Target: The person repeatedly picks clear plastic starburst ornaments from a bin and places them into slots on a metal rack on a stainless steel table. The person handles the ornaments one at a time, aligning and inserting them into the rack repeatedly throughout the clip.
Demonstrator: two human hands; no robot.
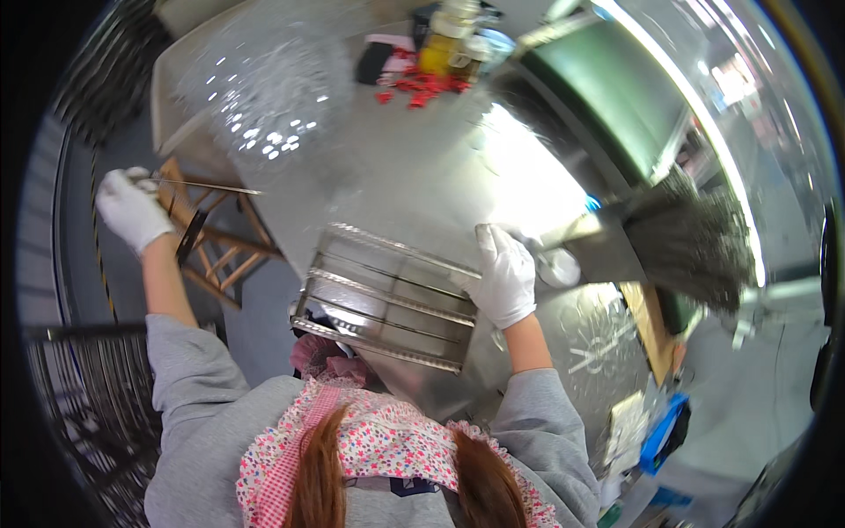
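Note:
My left hand (pixel 135 209), in a white glove, is stretched out to the far left, past the table's edge. Pinched in its fingers is a thin metal rod (pixel 216 187) that points to the right. A slotted metal rack (pixel 392 280), with long rails and open gaps between them, lies at an angle on the table in front of me. My right hand (pixel 506 277), also gloved in white, is closed at the rack's upper right corner, its thumb against the frame. The fingertips' exact hold there is partly hidden.
The shiny metal table (pixel 396 167) carries clear plastic wrap (pixel 273 97) at the far left. Small red pieces (pixel 422 88) lie near bottles at the back. On the right are a green-topped machine (pixel 607 88) and a bundle of thin dark strands (pixel 687 238). A wooden stool (pixel 220 238) stands left.

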